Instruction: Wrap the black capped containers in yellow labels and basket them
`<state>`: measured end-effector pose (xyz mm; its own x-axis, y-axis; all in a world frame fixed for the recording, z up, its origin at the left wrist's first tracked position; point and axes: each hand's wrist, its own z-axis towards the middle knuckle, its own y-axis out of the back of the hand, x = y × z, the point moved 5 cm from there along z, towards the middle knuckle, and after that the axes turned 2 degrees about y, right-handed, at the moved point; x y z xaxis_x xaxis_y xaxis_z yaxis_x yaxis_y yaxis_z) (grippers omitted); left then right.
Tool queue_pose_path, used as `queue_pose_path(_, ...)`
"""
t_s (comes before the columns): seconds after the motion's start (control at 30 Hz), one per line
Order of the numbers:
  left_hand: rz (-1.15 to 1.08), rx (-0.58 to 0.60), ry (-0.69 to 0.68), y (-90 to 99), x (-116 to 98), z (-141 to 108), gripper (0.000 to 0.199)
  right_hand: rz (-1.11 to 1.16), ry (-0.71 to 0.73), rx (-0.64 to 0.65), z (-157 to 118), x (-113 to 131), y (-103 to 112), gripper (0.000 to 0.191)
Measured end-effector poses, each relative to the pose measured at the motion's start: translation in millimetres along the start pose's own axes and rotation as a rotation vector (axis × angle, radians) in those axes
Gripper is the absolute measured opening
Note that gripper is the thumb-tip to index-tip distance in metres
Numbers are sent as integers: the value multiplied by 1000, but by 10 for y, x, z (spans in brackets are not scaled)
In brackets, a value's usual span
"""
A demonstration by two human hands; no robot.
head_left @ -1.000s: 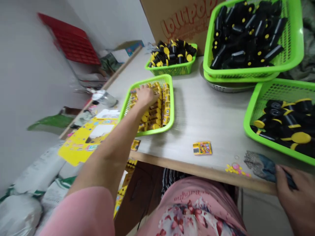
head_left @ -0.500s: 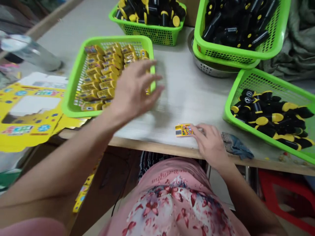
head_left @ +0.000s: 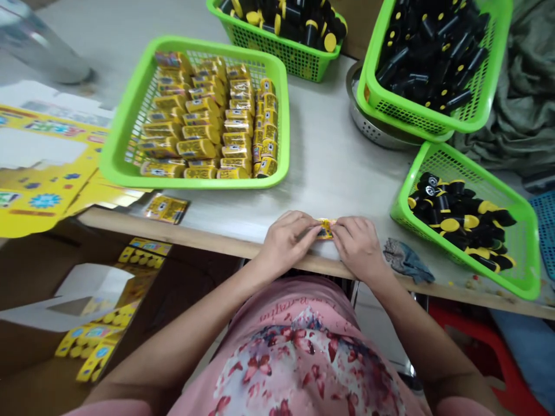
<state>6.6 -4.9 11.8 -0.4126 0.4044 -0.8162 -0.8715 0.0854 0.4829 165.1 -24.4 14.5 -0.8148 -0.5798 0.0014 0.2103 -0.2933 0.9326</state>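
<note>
Near the table's front edge, my left hand (head_left: 289, 240) and my right hand (head_left: 358, 242) pinch opposite ends of a small yellow printed label (head_left: 325, 229). The fingers of both hands are closed on it and cover its ends. Up and to the left, a green basket (head_left: 281, 115) holds several rows of wrapped yellow cylinders (head_left: 199, 124). A stack of yellow labels (head_left: 166, 208) lies on the table between that basket and the front edge.
Green baskets of black and yellow parts stand at the back (head_left: 277, 45), back right (head_left: 472, 124) and right (head_left: 472, 164). A metal colander (head_left: 377, 128) sits under one. A cloth (head_left: 407, 260) lies by the edge. Yellow printed cardboard (head_left: 52, 185) is at left.
My left hand has moved from over the basket of wrapped cylinders down to the label beside my right hand and closed on it. The view has shifted, showing the label stack at left.
</note>
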Motion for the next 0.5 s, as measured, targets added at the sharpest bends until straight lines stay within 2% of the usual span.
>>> queue_pose_path(0.13, -101, 50, 117, -106, 5, 34, 17, 6, -10, -91, 4, 9, 89, 19)
queue_pose_path(0.23, -351, 119, 309, -223, 39, 73, 24, -13, -47, -178, 27, 56, 180, 19)
queue_pose_path(0.33, -582, 104, 468, -283, 77, 113, 30, 3, -99, -186, 67, 60, 264, 21)
queue_pose_path(0.43, -681, 96, 614, -304, 159, 132, 34, 25, -179, -238, 30, -161, 491, 23)
queue_pose_path(0.5, -704, 97, 673, -302, 206, 140, 33, -24, -254, -315, -66, -476, 736, 24)
